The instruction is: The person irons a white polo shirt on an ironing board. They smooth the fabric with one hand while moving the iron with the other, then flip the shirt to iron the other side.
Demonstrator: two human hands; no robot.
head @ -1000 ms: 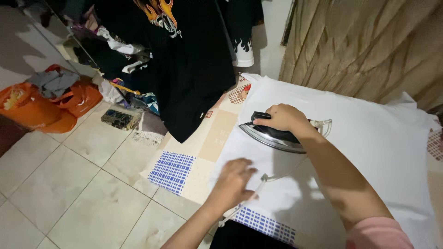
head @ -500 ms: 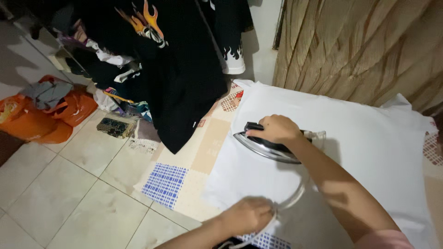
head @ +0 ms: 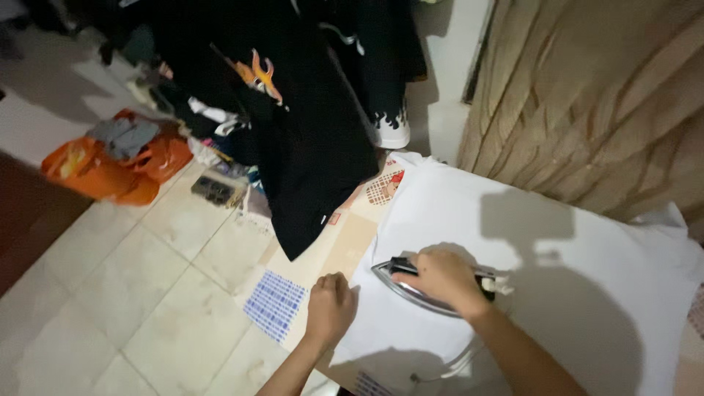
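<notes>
Fingers: the left hand point(head: 330, 306) lies palm down, fingers loosely together and holding nothing, pressing on the left edge of the white garment point(head: 557, 264). The right hand point(head: 440, 277) has its fingers curled tight around the dark handle of the iron point(head: 411, 282).
Far left: orange plastic bags point(head: 103, 165) with grey cloth on top sit on the pale tiled floor point(head: 132, 293), against the far wall.
Left of centre: black shirts point(head: 308, 125), one with a flame print, hang down over a heap of clothes; a small dark patterned object point(head: 218, 189) lies on the floor beneath them.
Centre: a patterned cover point(head: 323, 264) in beige with blue check patches drapes the worktop, its near left corner hanging over the floor.
Iron: metal soleplate flat on the white garment, nose pointing left, just to the right of the left hand.
Cord: pale iron cord point(head: 455, 363) loops across the garment near the viewer.
Right: wood-grain panel point(head: 601, 95) stands behind the worktop.
Risk: the left fingers lie close to the iron's nose and could be burned if it slides left. The looping cord could snag, and an iron resting in one place could scorch the cloth.
Pose: both forearms reach in from the near edge, the right one angled leftward, the left wrist straight.
</notes>
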